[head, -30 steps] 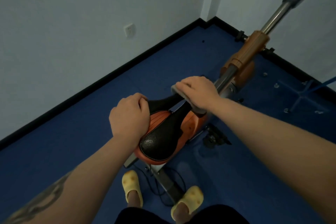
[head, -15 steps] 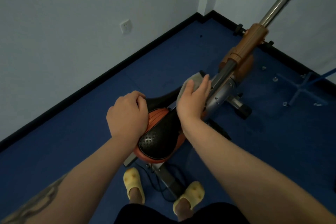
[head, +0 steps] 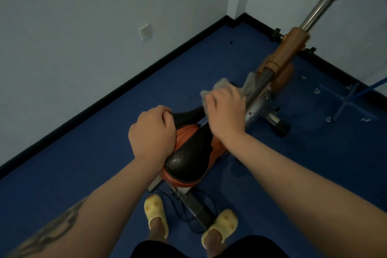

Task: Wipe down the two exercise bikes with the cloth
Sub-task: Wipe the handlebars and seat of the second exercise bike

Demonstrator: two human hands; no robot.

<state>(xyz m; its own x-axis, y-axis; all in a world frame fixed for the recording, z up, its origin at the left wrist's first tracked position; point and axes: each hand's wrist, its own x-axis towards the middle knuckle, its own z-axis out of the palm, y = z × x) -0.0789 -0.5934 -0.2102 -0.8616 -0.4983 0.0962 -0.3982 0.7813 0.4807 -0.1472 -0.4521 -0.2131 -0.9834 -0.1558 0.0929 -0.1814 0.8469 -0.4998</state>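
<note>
1. The exercise bike (head: 280, 65) stood on the blue floor (head: 83, 163) near the room's far corner, its orange-brown body running up into a silver post that left the view at the top right.
2. Its saddle (head: 188, 159) was black with a dotted, perforated patch at the wide rear end, and had an orange ribbed strip and an orange underside.
3. The cloth (head: 250, 85) was pale grey and crumpled, bunched at the narrow front of the saddle and draped against the silver tube that slants up to the orange-brown body.
4. The right hand (head: 225, 109) lay on top of the cloth with its fingers curled over it and pressed close together, holding it down by the saddle's nose.
5. The left hand (head: 151, 132) gripped the saddle's left edge, knuckles up, fingers curled tight and together round the rim.
6. A white wall socket (head: 145, 31) sat on the left wall above the black skirting.
7. Two yellow slippers (head: 156, 213) stood on the floor either side of the bike's rear foot, with a dark cable looping between them.
8. No brand, label or writing could be read on the bike or the cloth.
</note>
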